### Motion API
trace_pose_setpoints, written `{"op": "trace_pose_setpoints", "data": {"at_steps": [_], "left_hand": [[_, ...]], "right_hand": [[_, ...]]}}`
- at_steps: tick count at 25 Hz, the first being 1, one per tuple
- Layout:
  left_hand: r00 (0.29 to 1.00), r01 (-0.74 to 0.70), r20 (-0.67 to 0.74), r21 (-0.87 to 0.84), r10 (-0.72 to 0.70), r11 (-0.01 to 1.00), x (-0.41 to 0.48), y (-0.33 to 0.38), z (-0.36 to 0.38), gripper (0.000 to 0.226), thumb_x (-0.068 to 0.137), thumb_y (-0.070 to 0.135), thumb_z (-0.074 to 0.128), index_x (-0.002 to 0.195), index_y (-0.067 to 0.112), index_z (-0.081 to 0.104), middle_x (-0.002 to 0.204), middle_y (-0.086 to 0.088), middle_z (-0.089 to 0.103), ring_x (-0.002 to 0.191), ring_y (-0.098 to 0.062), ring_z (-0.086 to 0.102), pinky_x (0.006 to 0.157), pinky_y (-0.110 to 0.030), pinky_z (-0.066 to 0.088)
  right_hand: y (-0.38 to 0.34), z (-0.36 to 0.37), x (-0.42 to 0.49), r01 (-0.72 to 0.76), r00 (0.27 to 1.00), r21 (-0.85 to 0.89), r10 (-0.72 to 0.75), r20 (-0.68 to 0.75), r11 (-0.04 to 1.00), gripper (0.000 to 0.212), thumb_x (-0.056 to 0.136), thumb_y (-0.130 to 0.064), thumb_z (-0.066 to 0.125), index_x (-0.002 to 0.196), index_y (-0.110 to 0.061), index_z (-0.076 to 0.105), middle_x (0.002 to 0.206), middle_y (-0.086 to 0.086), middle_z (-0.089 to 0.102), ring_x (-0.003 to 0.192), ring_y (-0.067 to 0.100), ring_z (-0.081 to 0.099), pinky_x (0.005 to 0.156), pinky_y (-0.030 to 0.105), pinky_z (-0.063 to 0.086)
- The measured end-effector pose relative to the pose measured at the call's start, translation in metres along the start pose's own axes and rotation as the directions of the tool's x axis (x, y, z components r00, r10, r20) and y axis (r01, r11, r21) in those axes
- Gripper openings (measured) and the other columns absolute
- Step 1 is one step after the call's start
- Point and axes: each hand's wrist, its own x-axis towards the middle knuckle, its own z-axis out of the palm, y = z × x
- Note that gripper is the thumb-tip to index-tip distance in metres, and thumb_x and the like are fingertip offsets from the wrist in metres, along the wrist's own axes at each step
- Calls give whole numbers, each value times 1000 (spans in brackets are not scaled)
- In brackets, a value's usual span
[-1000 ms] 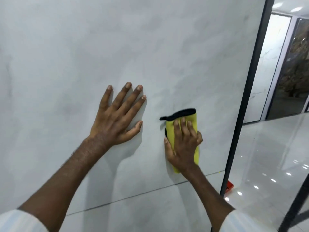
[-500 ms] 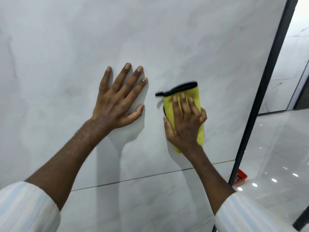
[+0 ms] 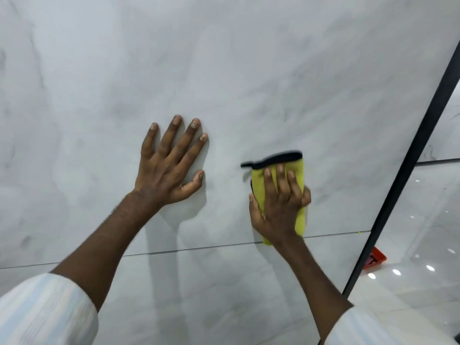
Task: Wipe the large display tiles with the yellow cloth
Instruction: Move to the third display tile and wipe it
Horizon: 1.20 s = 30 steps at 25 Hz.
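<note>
Bright even light casts soft shadows on the tile (image 3: 249, 70), with glare spots on the glossy floor (image 3: 423, 232).

Orange object (image 3: 375, 260) on glossy floor (image 3: 423, 282) beside black frame (image 3: 408, 165)

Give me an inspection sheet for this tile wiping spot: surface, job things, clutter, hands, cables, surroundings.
Surface: upper display tile, pale grey, marbled; a thin seam separates it from the lower tile.
Job's things: yellow cloth with black trim, folded, flat against the upper tile, lower end reaching the seam.
Clutter: small orange-red object on the glossy floor behind the black frame.
Hands: left hand flat on the upper tile, fingers spread; right hand presses the cloth with straight fingers.
Cables: nothing seen.
Surroundings: the frame runs along the tile's right edge; the floor reflects lights; more pale tiles beyond.
</note>
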Motion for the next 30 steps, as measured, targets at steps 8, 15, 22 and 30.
{"op": "trace_pose_setpoints", "data": {"at_steps": [8,15,22,30], "left_hand": [[999,-7,-44,-78,4,997,-1,3,1,73,100,45,52,162,10,38,168,-14,34,158,-38,26,124,-62,21],[999,-12,-46,-197,3,980,5,-5,-15,69,97,43,59,158,13,46,168,-14,35,157,-34,32,120,-60,22],[987,43,-152,-84,-55,996,123,-103,-50,66,104,45,47,161,13,39,172,-14,26,159,-32,26,121,-57,19],[987,-6,-161,-89,-9,996,123,-114,-36,68,101,42,51,160,9,41,170,-15,30,159,-34,27,124,-60,23]], "right_hand": [[-43,21,-10,-79,993,-58,73,-97,995,72,92,-44,60,156,-20,34,161,6,31,144,32,34,106,62,35],[-67,21,-15,-190,982,-62,190,-6,980,82,85,-47,56,157,-19,30,158,10,34,142,35,36,103,63,38],[-59,-20,226,12,982,-72,-25,-187,997,76,85,-45,64,154,-21,47,161,7,43,141,28,39,102,55,37],[-62,-1,123,-24,986,-91,8,-165,996,68,89,-46,62,151,-21,47,160,3,39,139,31,44,100,60,40]]}}
